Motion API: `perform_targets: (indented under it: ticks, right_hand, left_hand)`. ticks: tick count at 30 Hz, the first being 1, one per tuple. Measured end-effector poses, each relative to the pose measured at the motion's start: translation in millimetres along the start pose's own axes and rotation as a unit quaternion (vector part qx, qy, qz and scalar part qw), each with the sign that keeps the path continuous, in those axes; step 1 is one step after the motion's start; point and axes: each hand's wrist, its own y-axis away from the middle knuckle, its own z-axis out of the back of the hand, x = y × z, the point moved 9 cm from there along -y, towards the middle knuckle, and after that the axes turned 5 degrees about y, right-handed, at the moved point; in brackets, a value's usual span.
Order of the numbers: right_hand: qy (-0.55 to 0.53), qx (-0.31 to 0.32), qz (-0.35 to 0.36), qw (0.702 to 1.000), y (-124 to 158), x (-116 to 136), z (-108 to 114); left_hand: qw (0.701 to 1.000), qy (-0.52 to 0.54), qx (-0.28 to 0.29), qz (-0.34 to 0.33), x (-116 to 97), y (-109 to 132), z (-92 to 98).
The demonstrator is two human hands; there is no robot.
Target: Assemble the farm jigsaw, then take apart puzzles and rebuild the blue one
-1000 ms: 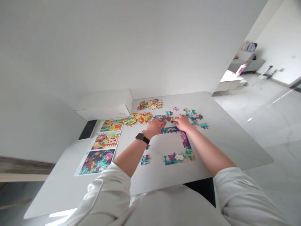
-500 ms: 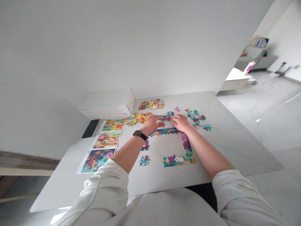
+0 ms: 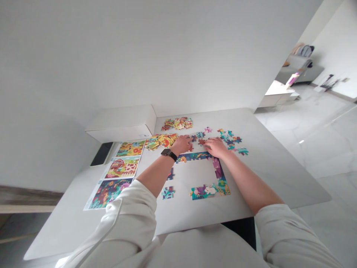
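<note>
My left hand (image 3: 183, 143), with a dark watch (image 3: 169, 153) on its wrist, reaches over loose puzzle pieces; its fingers are stretched out, their tips at a dark blue piece (image 3: 193, 138). My right hand (image 3: 216, 147) has its fingertips closed on a reddish-brown puzzle piece (image 3: 201, 142), which lies low at the table. Below both hands is a partly joined puzzle frame: a dark blue top strip (image 3: 195, 156), a purple right side (image 3: 217, 169) and a bottom strip with a white rabbit (image 3: 209, 190). A separate teal piece (image 3: 167, 192) lies at lower left.
Yellow pieces (image 3: 161, 141) and a second pile (image 3: 178, 123) lie behind. Loose blue pieces (image 3: 230, 139) are at right. A picture sheet (image 3: 111, 173), a phone (image 3: 102, 153) and a white box (image 3: 122, 123) stand left. A wall (image 3: 167, 56) borders the table's back.
My left hand has shifted slightly right across the loose pieces. A gap now shows between the dark blue piece and the reddish-brown one at my right fingertips. The view has turned a little.
</note>
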Motion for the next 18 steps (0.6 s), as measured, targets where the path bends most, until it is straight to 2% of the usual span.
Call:
perform_targets:
  ticks: [3, 5, 9, 12, 15, 18]
  right_hand:
    - [0.012, -0.006, -0.024, 1.000, -1.1, -4.5, -1.0]
    - [0.024, -0.016, -0.039, 0.999, -4.2, -5.0, -0.5]
    - [0.044, -0.016, -0.023, 0.999, -18.6, 12.0, -3.1]
    - [0.066, 0.012, -0.012, 0.998, -32.6, 28.4, -9.7]
    - [0.088, 0.029, -0.059, 0.994, -42.7, 30.3, -12.2]
    - [0.092, 0.019, -0.106, 0.990, -47.4, 28.6, -9.8]
  left_hand:
    - [0.998, 0.051, -0.009, -0.022, 3.7, 4.2, 5.8]
    - [0.997, 0.070, -0.032, -0.013, 13.9, 7.3, 13.4]
    - [0.998, 0.042, -0.050, 0.015, 33.5, 12.2, 19.3]
    - [0.999, 0.011, -0.040, -0.008, 32.3, 17.7, 16.1]
    - [0.999, 0.004, -0.037, -0.037, 26.7, 27.2, 13.5]
    - [0.998, 0.010, -0.027, -0.060, 23.8, 36.6, 11.7]
